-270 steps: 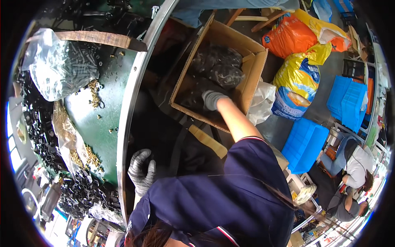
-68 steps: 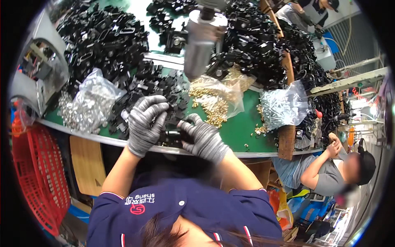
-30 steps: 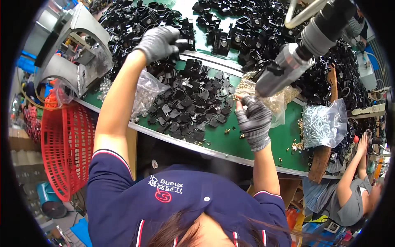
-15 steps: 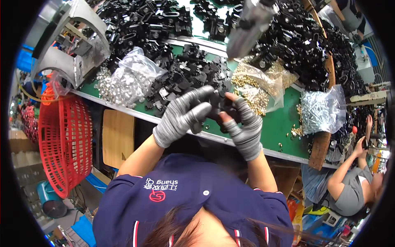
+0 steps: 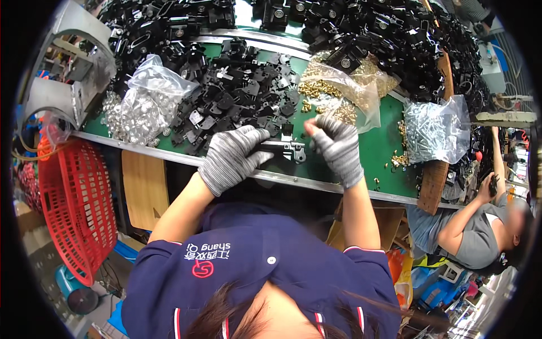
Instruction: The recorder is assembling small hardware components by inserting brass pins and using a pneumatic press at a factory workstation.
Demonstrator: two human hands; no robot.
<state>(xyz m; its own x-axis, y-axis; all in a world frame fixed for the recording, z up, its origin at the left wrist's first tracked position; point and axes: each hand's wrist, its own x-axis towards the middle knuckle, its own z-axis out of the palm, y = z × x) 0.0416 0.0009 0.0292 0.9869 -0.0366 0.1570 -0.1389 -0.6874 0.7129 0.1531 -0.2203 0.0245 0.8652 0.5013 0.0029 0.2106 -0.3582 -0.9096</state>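
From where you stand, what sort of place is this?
Most likely a factory assembly bench. Heaps of black metal parts cover a green worktable, with clear bags of screws and brass fittings, and the left hand wears a grey work glove.

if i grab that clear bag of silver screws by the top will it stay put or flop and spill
The screw bag looks like thin, crumpled, open film, so it would likely sag. It bulges with metal, so probably heavy for its size. Loose screws beside it suggest it spills easily.
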